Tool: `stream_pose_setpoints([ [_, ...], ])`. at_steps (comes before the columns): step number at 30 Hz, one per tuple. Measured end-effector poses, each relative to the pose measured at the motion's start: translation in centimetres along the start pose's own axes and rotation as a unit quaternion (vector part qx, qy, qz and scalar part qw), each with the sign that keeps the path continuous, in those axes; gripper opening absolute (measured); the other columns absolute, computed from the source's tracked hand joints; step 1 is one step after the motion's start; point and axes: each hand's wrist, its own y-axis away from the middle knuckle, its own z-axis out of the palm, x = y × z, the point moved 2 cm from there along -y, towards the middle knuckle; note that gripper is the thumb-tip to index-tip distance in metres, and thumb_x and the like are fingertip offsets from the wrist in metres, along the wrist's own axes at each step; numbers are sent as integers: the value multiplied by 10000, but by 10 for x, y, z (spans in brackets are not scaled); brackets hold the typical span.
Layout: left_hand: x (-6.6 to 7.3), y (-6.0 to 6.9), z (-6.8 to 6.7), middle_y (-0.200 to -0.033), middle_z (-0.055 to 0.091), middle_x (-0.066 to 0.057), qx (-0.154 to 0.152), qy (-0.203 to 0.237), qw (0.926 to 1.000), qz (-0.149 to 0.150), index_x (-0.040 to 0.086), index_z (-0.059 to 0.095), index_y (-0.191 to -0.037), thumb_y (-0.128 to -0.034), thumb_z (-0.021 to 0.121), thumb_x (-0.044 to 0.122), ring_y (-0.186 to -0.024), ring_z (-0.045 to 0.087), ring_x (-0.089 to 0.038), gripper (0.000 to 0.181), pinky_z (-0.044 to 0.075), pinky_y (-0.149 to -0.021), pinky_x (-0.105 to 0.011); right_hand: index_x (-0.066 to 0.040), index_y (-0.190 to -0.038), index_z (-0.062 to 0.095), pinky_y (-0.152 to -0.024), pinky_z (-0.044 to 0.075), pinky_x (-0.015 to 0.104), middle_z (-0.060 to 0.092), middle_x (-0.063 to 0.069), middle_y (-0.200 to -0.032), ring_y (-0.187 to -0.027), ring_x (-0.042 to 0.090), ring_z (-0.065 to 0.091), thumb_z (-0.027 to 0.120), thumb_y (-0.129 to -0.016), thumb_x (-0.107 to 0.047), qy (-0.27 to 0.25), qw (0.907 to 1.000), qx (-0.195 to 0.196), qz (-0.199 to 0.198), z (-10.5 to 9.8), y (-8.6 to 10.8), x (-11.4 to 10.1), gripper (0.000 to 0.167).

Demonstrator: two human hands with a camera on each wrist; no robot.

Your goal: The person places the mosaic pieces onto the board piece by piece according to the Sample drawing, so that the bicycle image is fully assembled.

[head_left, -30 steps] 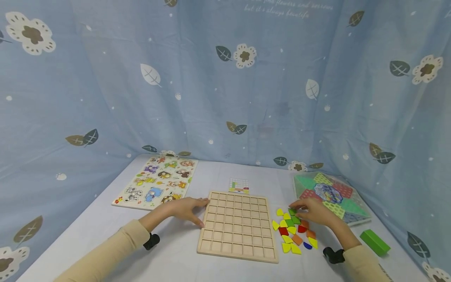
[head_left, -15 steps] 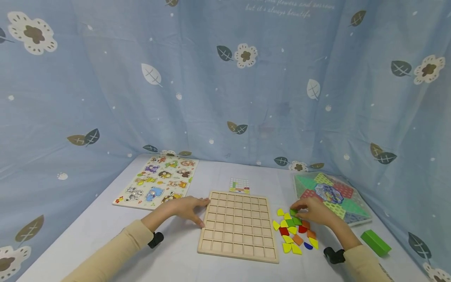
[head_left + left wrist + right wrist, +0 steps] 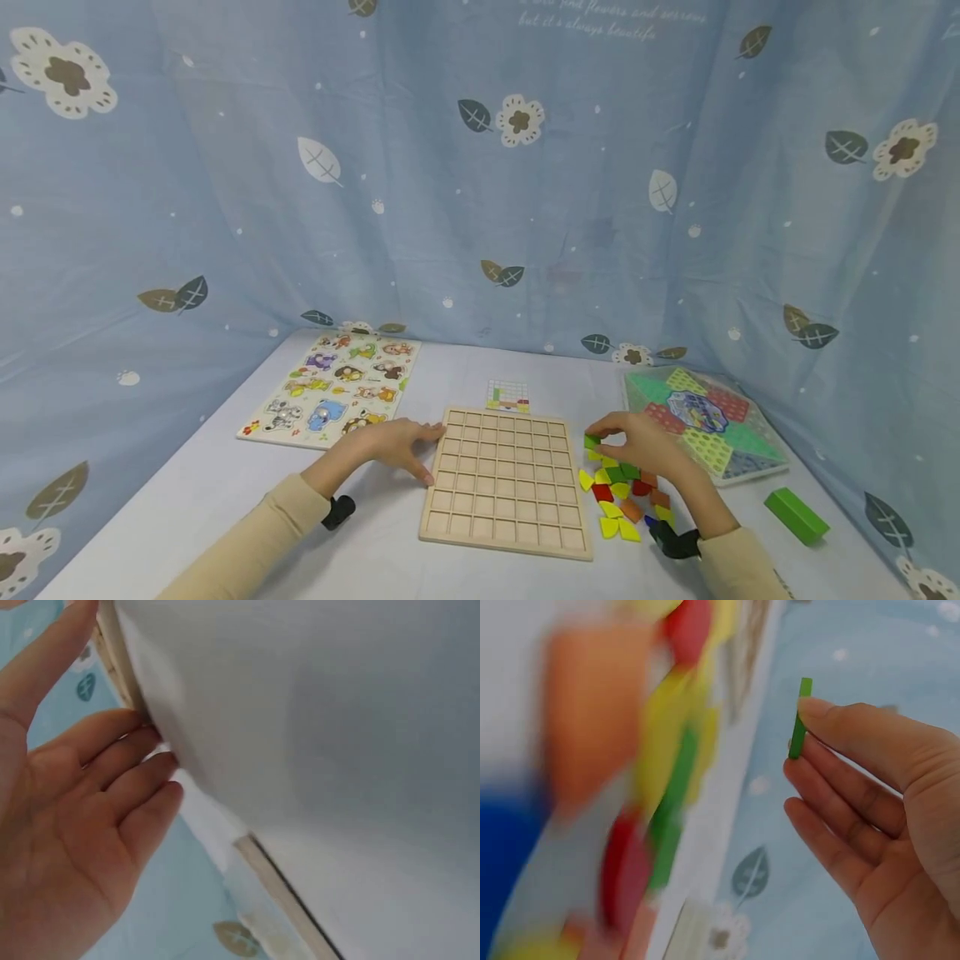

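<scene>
A wooden grid board lies flat, its cells bare. My left hand rests at its left edge, thumb and fingertips touching the rim; the left wrist view shows this hand with fingers extended against the board's edge. Just off the board's right edge, my right hand pinches a green square piece. In the right wrist view the hand holds that thin green piece between thumb and fingers, clear of the pile. Below it lie loose yellow, red, green and orange pieces.
A small printed grid card lies behind the board. An animal puzzle board is at the back left. A flat patterned box stands at the back right, with a green block in front of it.
My right hand has moved left from the pile toward the board, carrying the green piece with it. My left hand stays at the board's edge.
</scene>
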Motion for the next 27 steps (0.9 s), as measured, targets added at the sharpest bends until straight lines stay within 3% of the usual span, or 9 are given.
stream_pose_setpoints([
  [12, -2, -1, 2, -1509, 389, -27, 53, -123, 9997, -193, 120, 436, -1462, -733, 812, 421, -1378, 354, -288, 874, 322, -1113, -437, -53, -1085, 722, -819, 552, 466, 708, 16, -1008, -907, 215, 658, 748, -848, -105, -315, 9978, 200, -553, 21, -43, -52, 245],
  [22, 0, 2, 2, -1507, 393, -28, 46, -251, 9994, -218, 130, 429, -1467, -743, 790, 454, -1369, 373, -276, 871, 327, -1112, -424, -38, -1069, 723, -833, 551, 443, 712, 49, -1004, -921, 210, 659, 747, -840, -71, -595, 9957, 87, -705, 37, -71, -88, 233],
  [27, 0, 3, 1, -1502, 400, -37, 39, -283, 9994, -212, 124, 431, -1465, -750, 789, 450, -1364, 380, -283, 863, 327, -1112, -427, -32, -1068, 724, -820, 559, 400, 711, 59, -1000, -914, 209, 665, 750, -835, -65, -677, 9959, -18, -593, 50, -85, -106, 236],
])
